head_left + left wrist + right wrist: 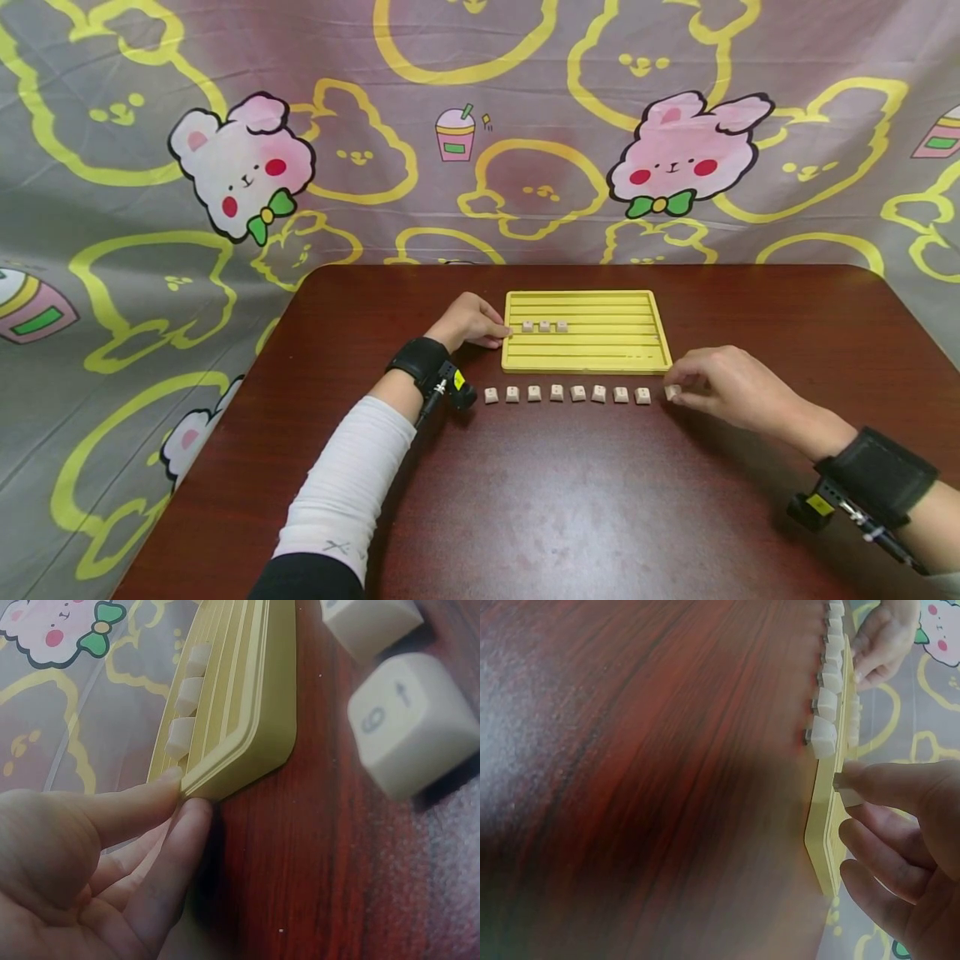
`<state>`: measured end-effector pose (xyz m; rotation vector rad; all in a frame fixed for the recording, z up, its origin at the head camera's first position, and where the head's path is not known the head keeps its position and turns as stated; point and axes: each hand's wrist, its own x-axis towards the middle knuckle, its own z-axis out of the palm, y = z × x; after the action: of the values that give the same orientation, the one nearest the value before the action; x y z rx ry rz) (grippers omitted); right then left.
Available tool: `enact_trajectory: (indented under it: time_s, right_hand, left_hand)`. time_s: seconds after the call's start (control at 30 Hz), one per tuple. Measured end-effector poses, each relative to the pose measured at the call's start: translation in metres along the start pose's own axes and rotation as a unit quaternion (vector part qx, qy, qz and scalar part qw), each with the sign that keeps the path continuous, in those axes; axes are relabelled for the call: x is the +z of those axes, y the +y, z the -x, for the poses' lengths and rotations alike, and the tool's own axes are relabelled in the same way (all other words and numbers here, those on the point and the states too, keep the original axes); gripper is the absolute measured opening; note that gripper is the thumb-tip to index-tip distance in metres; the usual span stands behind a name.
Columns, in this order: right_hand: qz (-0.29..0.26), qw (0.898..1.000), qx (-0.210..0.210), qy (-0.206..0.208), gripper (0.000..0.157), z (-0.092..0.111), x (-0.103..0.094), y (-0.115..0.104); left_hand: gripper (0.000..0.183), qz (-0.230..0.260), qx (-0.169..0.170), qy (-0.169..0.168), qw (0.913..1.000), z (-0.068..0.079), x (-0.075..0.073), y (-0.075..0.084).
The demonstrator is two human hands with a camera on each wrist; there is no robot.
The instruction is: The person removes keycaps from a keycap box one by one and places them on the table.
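A pinkish-grey cloth printed with yellow outlines and rabbit faces (pixel 427 83) hangs beyond the fingers of both hands. Below the fingers spreads a dark reddish-brown, wood-grained table (pixel 570 500) with rounded far corners. A shallow, rectangular yellow tray with parallel slots (pixel 615 329) lies between the 2 hands, its left edge at the left fingertips and its near right corner just beyond the right fingertips. The right hand (pixel 720 383) pinches 1 small cream, block-shaped keycap (pixel 672 392) between thumb and index finger, the other fingers loosely bent; whether that keycap touches the table, I cannot tell. The left hand (pixel 472 321) grips the tray's left edge between thumb and fingers. Each wrist, behind the fingers, wears a wide black strap (pixel 873 475). A row of 8 cream keycaps (pixel 578 392) runs leftward from the right fingertips along the tray's near side, well spaced. Smallest group: 3 cream keycaps in the tray (pixel 545 326), seated in 1 slot, just right of the left fingertips.
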<state>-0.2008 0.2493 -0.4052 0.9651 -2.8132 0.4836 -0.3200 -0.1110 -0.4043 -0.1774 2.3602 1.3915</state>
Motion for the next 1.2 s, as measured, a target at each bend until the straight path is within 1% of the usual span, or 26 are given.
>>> enact_trajectory:
  time_s: [0.23,0.63,1.2]
  right_hand:
    - [-0.006,1.0,-0.004,0.0,0.018,0.001,0.003,0.002]
    - [-0.014,1.0,0.006,-0.011,0.017,0.001,0.01,0.004]
    - [-0.006,1.0,-0.001,-0.009,0.016,-0.001,0.018,0.008]
  left_hand:
    - [0.026,-0.002,-0.001,0.001,1.0,0.0,-0.001,-0.001]
    - [0.025,0.002,0.0,0.001,1.0,0.0,-0.001,-0.002]
    - [0.024,-0.006,0.009,-0.002,0.9999,0.001,-0.002,-0.002]
